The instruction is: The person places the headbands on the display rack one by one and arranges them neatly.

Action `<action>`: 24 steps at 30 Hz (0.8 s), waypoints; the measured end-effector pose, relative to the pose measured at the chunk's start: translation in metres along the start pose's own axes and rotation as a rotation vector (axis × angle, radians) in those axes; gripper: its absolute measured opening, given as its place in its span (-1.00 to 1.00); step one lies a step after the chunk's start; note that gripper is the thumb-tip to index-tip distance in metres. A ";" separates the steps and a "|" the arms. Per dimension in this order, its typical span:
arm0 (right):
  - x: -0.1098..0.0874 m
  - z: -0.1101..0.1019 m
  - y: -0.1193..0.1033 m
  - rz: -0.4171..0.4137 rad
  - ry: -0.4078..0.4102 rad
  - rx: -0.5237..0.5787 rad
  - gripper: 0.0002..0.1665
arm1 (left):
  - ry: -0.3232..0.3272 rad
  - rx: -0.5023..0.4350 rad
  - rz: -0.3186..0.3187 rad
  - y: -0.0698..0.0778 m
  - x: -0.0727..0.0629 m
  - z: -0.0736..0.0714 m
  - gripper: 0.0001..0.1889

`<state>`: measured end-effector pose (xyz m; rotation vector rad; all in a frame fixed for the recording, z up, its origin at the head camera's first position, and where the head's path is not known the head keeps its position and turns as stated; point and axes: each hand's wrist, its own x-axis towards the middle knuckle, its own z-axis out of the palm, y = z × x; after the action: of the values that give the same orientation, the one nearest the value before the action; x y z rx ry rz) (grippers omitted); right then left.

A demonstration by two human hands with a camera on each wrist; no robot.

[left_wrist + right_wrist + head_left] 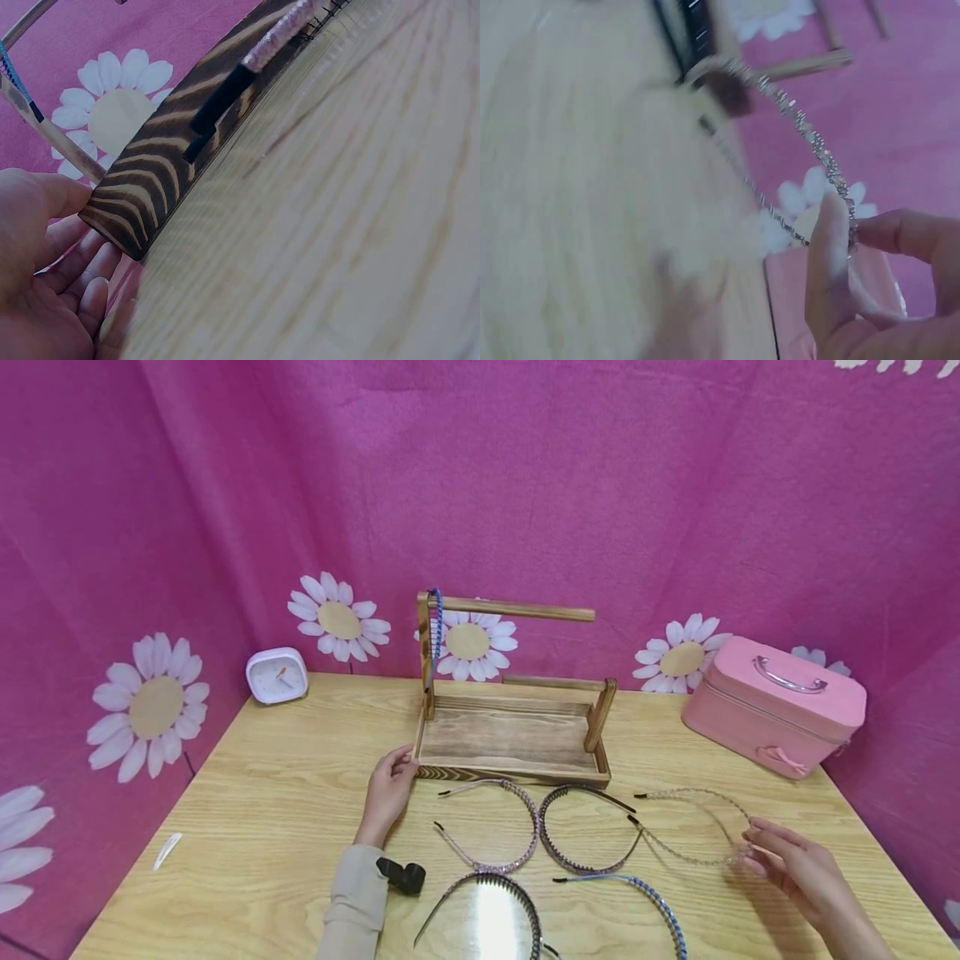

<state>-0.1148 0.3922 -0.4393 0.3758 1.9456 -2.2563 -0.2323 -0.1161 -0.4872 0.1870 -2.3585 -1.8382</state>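
My right hand [791, 868] pinches a thin beaded headband [799, 124] at its curve, between thumb and fingers. The headband is over the right side of the table, its two dark tips pointing left. My left hand [390, 789] holds the near left corner of a wooden stand [510, 774] with thumb and fingers; the left wrist view shows the thumb against the end of its striped front board [142, 184]. A blue headband [437, 631] hangs on the stand's upper bar [517, 608], close to the left post. The lower bar [555, 682] carries nothing.
On the table in front of the stand lie a pink headband [536, 827], a dark headband [543, 831], a black toothed headband [525, 897] and another blue headband [660, 902]. A pink case [772, 710] stands right, a white clock [277, 675] left, a white hair clip [167, 852] near the left edge.
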 end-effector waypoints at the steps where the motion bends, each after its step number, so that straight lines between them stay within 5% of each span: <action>1: -0.001 0.000 -0.001 -0.023 -0.044 0.065 -0.51 | 0.000 -0.001 0.000 0.001 0.000 0.000 -0.62; 8: -0.001 0.006 -0.011 -0.121 -0.318 0.350 -0.46 | 0.002 0.010 0.003 0.001 0.001 -0.002 -0.61; 24: 0.013 0.040 -0.036 -0.299 -0.577 0.393 -0.35 | 0.001 0.006 -0.002 0.000 0.001 0.001 -0.62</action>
<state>-0.1409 0.3588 -0.4036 -0.5166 1.3353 -2.5391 -0.2334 -0.1158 -0.4877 0.1910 -2.3644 -1.8313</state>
